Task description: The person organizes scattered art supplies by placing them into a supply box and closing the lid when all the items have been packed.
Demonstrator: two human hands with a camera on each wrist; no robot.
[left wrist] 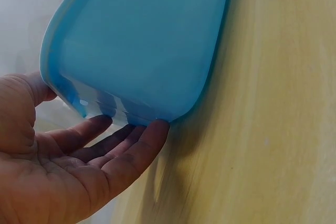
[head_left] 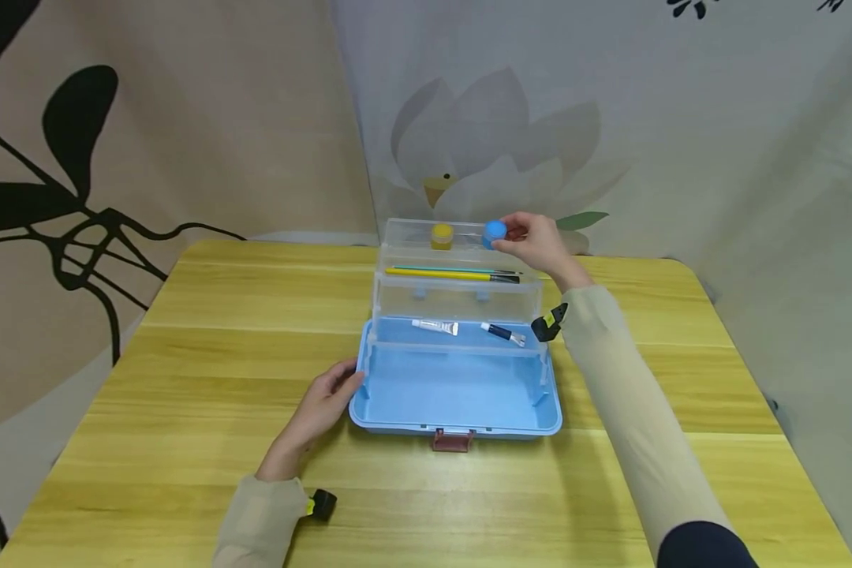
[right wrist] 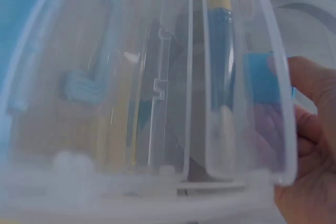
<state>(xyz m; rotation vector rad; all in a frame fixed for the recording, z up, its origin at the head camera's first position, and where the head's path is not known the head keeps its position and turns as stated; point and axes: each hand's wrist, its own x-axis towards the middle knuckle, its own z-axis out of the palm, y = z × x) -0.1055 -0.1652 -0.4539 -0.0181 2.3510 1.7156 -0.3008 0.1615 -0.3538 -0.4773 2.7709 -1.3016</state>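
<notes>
On the counter [head_left: 184,371], seen from the head view, the right hand [head_left: 536,241] pinches a blue jar [head_left: 495,231] over the far tray of an opened blue case [head_left: 461,398]; the left hand [head_left: 319,406], fingers straight, steadies the case's near-left corner. Left wrist view: flat fingers [left wrist: 126,150] merely touch the case [left wrist: 142,40], so it could slide. Right wrist view: the jar [right wrist: 260,80] sits behind the clear tray wall [right wrist: 273,77]; a loose pinch could drop it off the tray.
</notes>
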